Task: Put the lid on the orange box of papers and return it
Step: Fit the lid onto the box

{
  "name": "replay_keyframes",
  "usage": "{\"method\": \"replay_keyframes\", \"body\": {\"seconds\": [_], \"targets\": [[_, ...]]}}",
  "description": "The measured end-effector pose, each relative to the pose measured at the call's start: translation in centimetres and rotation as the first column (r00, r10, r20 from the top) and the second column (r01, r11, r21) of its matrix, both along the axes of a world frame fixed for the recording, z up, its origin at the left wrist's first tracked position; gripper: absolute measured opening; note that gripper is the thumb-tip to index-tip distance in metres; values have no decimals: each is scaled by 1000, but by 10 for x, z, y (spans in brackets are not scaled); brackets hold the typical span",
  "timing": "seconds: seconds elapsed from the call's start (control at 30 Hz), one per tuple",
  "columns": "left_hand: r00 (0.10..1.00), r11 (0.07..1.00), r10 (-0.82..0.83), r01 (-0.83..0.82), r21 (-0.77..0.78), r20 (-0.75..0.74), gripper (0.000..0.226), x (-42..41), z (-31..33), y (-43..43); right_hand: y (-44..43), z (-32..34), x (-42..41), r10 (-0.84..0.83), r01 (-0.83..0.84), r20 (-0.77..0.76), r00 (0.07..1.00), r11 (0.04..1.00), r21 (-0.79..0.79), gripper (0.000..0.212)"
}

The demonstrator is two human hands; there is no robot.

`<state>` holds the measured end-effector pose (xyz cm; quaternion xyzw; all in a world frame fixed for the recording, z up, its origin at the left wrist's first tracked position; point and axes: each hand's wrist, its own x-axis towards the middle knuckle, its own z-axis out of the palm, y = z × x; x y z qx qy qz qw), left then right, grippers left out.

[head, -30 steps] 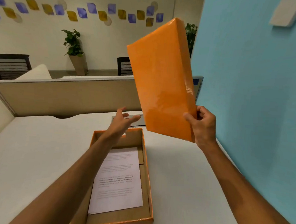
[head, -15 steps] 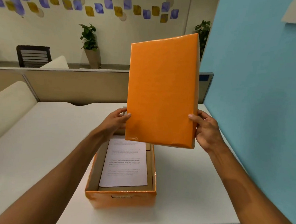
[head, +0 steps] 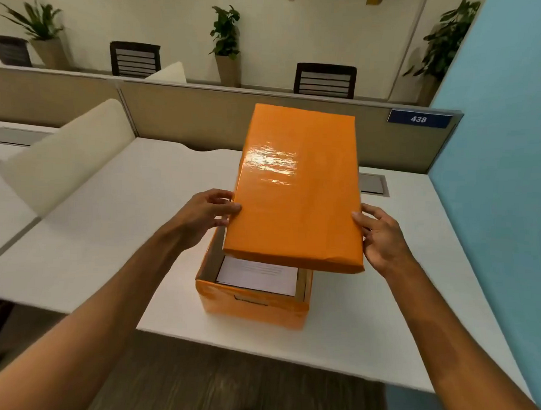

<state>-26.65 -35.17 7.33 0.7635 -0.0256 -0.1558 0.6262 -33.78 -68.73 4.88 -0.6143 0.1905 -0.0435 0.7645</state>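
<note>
The glossy orange lid (head: pixel 296 193) hangs tilted above the orange box (head: pixel 251 307), its far end raised and its near edge a little above the box's rim. My left hand (head: pixel 207 214) grips the lid's left edge and my right hand (head: pixel 378 238) grips its right edge. The box stands open near the front of the white desk (head: pixel 121 222). White printed papers (head: pixel 257 276) show inside the box under the lid's near edge. The lid hides most of the box's inside.
A beige partition (head: pixel 180 115) runs along the desk's back, with a blue "438" plate (head: pixel 418 119). A blue wall (head: pixel 508 186) closes the right side. A grey cable hatch (head: pixel 372 184) sits behind the lid. Chairs and potted plants stand beyond.
The lid has come down from nearly upright to a shallow tilt over the box. My left hand has closed on its left edge. The view has drawn back and downward.
</note>
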Motion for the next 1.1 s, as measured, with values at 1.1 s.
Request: {"method": "replay_keyframes", "body": {"seconds": [1.1], "targets": [[976,983,-82,113,148,-200,40,10,-87,66,85,-83,-6,-57,-25,-285,957,961,-276,44]]}}
